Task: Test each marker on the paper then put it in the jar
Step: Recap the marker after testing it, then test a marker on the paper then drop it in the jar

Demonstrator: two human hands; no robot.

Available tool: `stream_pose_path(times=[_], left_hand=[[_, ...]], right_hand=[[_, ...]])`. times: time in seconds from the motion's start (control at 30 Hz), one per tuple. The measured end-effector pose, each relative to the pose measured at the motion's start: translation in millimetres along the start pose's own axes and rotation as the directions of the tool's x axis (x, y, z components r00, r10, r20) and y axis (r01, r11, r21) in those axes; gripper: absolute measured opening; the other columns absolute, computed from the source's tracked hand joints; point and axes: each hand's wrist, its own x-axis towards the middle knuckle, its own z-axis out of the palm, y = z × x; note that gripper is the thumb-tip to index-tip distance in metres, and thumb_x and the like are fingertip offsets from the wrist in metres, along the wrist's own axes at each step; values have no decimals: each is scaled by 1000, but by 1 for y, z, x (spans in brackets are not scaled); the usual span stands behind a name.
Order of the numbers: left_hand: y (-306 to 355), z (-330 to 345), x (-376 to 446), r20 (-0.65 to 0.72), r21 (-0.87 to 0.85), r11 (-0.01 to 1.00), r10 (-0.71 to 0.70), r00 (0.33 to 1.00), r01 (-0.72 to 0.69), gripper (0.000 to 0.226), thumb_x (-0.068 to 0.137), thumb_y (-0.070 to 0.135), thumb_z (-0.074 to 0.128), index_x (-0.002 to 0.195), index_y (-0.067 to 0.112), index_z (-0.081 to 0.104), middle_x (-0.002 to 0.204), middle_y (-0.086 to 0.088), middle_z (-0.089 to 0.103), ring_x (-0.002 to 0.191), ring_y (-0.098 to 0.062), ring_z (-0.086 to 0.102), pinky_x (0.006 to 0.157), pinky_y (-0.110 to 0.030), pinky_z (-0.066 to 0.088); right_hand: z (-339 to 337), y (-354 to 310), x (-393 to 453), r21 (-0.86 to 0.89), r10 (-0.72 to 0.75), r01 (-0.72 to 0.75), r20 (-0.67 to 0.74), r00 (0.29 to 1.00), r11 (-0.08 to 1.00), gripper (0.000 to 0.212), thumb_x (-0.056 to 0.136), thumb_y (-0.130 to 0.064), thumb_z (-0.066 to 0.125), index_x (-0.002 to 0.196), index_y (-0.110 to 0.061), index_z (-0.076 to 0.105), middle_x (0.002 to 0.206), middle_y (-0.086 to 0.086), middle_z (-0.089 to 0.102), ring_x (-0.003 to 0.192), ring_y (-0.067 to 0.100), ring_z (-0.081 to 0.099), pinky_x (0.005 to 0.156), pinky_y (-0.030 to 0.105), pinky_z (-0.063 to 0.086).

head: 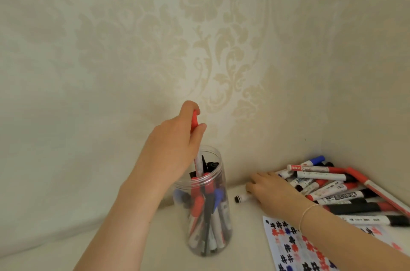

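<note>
Already upright for dropping, a red marker (195,135) is pinched by the left hand (175,148) over the jar (207,204), while the right hand (273,193) grips a black-capped marker (241,198) beside the paper (295,246) for testing.

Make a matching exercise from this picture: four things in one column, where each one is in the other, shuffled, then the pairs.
Things:
1. red-capped marker
2. clear jar
3. test paper
4. black-capped marker

Places:
A. under the right forearm
B. lying flat, at the right hand's fingertips
C. gripped by the left hand, its lower end inside the jar
D. standing upright between the two arms

Pairs: 1-C, 2-D, 3-A, 4-B
</note>
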Motion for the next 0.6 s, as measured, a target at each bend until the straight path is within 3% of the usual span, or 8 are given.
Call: stream_pose_path(times=[0.07, 0.1, 0.17, 0.23, 0.3, 0.47, 0.6], left_hand=[[-2, -4, 2, 54, -24, 1000, 7, 998, -5, 12, 97, 38, 39, 109, 34, 38, 83, 1, 65, 68, -22, 67, 72, -44, 53], [-3, -6, 3, 81, -34, 999, 10, 997, -7, 11, 97, 38, 38, 108, 35, 39, 84, 0, 67, 69, -22, 67, 73, -44, 53], [-2, -10, 5, 135, -64, 998, 5, 991, 4, 10, 97, 37, 38, 107, 36, 42, 85, 1, 67, 70, -20, 68, 73, -42, 54], [0, -12, 6, 176, -107, 994, -4, 984, 23, 9, 98, 35, 40, 106, 34, 46, 82, 6, 67, 68, -12, 68, 74, -37, 53], [2, -11, 5, 198, -142, 989, -1, 980, 29, 9, 98, 35, 41, 104, 32, 48, 80, 6, 67, 70, -11, 68, 77, -37, 53], [-4, 1, 1, 348, -121, 988, -46, 937, 94, 2, 93, 32, 54, 92, 32, 54, 84, 6, 67, 70, -14, 68, 78, -42, 54], [-8, 2, -1, 433, -48, 989, -103, 896, 137, 3, 85, 30, 66, 87, 30, 65, 91, 9, 66, 74, -6, 62, 68, -23, 48]], right_hand=[[-4, -2, 1, 199, 90, -54, -173, 981, 978, 30, 55, -8, 79, 78, -13, 60, 77, 5, 53, 54, 21, 54, 46, 28, 35], [-9, -4, 2, 364, 171, -67, -261, 950, 929, 28, 59, -8, 77, 78, -12, 57, 77, 5, 49, 49, 22, 50, 43, 28, 33], [-28, -8, 3, 604, 390, -106, -360, 848, 790, 16, 78, -9, 65, 87, -11, 51, 84, 1, 46, 57, 23, 49, 48, 32, 40], [-47, -9, 3, 778, 574, -111, -350, 740, 618, 10, 86, -12, 59, 89, -14, 50, 85, 1, 50, 69, 22, 53, 59, 34, 47], [-60, -9, 1, 872, 654, -91, -289, 699, 482, 8, 89, -14, 57, 90, -16, 50, 84, 4, 55, 76, 23, 57, 65, 38, 50], [-67, -14, -7, 934, 682, -101, -174, 710, 342, 13, 90, -15, 58, 87, -23, 48, 85, 3, 58, 80, 27, 63, 69, 44, 55], [-67, -17, -13, 956, 681, -117, -103, 725, 269, 15, 91, -15, 60, 88, -25, 49, 86, 4, 59, 81, 29, 65, 70, 43, 57]])
